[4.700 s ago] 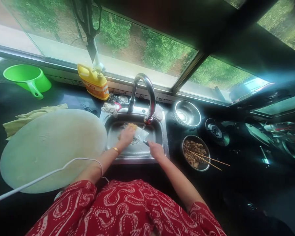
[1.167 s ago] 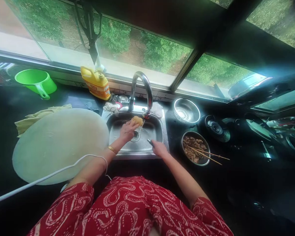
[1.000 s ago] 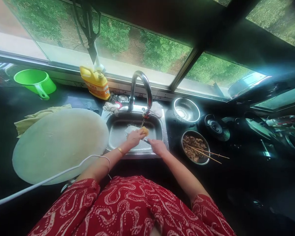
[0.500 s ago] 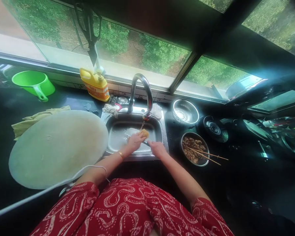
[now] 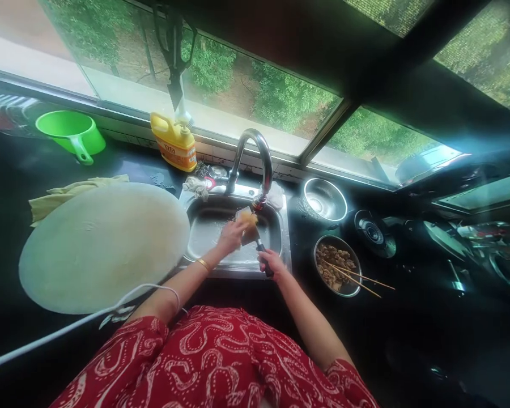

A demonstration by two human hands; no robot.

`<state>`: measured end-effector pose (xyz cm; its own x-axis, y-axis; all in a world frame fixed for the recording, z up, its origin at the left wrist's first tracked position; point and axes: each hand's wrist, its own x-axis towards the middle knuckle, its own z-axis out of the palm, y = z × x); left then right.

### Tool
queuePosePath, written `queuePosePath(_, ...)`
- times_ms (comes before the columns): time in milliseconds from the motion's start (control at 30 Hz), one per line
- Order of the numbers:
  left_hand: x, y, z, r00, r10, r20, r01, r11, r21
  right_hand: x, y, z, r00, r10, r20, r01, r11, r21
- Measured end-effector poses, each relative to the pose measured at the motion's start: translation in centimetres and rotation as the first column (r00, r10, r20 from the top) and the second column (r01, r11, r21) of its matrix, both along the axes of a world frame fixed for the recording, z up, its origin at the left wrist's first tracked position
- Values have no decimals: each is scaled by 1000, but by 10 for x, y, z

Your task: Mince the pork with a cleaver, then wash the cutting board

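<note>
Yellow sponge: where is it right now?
In the head view the yellow sponge is in the left hand, over the sink, just under the faucet spout, pressed against the knife the right hand holds.

Home kitchen: sink (image 5: 280,249), stove burner (image 5: 374,229).

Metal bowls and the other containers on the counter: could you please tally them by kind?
Metal bowls: 2, an empty metal bowl and a bowl of food with chopsticks.
Green scoops: 1, green scoop.
Yellow jugs: 1, yellow jug.
Total: 4.
</note>
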<state>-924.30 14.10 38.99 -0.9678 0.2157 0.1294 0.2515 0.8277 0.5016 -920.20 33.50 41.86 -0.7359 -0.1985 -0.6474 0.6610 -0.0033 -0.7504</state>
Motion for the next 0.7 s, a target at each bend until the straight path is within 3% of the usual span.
queuePosePath(67,10,14,-10,992,-123,-43,124,992,38,0,-6,0,998,-28,52,34,993,-117)
queuePosePath(133,11,4,-21,988,-151,-24,151,988,23,3,-2,3,996,-24,82,38,985,-170)
queuePosePath(233,-2,-39,-29,995,7,97,-1,998,-66,10,17,13,995,8,99,13,978,-207)
queuePosePath(333,-15,-63,-21,975,197,100,-186,976,-109,12,31,21,996,21,82,-5,982,-187)
queuePosePath(400,-15,-51,-10,983,182,41,-178,981,-77,10,30,22,997,-3,73,12,992,-126)
queuePosePath(467,-8,-24,-1,1000,12,-6,-13,999,-47,7,22,20,996,-26,85,33,997,-74)
queuePosePath(533,-1,0,2,984,-174,-27,173,984,-50,6,15,18,995,-18,95,26,996,-81)
queuePosePath(567,0,7,1,977,-210,-22,208,976,-65,7,13,17,996,2,92,7,995,-100)
queuePosePath(633,-2,7,-3,989,-144,24,146,983,-112,15,18,19,996,64,67,-57,993,-108)
queuePosePath(700,-8,-7,-10,995,12,100,3,988,-154,32,34,23,989,147,5,-147,989,-3)
